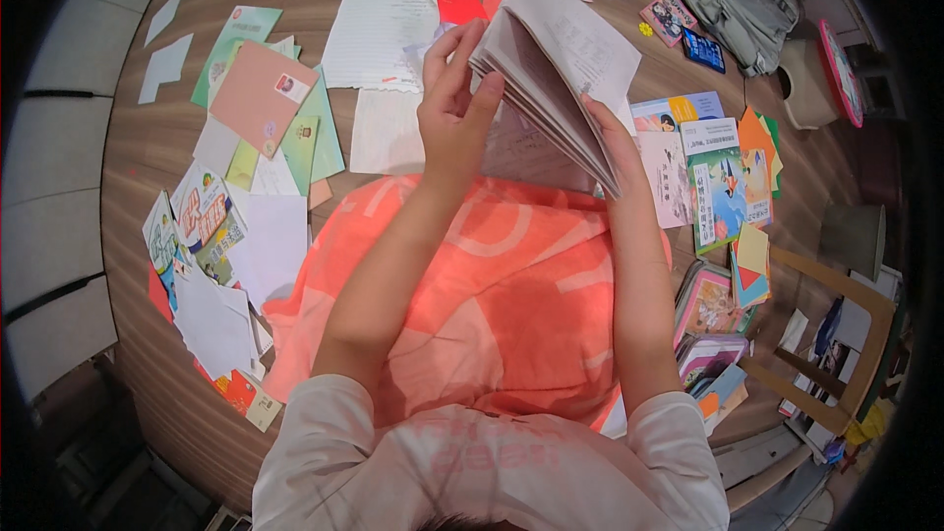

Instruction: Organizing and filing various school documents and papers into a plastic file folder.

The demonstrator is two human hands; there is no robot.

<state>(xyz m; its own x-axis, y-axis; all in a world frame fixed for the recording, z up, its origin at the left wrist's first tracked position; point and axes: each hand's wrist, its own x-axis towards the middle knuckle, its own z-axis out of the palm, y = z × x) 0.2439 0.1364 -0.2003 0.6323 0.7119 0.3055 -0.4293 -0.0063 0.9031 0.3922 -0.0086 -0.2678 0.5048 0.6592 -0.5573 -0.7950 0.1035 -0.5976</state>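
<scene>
A thick printed booklet (590,44) is held up in front of the person, tilted over the far side of the coral-coloured cloth (492,320) on the lap, with its pages spread apart at the near edge. The right hand (619,143) grasps its right side, thumb over the outer page, and seems to carry most of the weight. The left hand (457,93) is half open at the left edge, fingers raised, perhaps to square or steady the pages; I cannot tell how firmly it presses, if at all. Lifting the booklet probably gives both hands room to reach its edges. Around it, papers lie in loose groups: lined sheets (369,34) far left of it, a pink folder (261,98) atop overlapping papers to the left, and a colourful book (716,182) among others to the right, perhaps spread this way for easy reach while the middle serves the hands
</scene>
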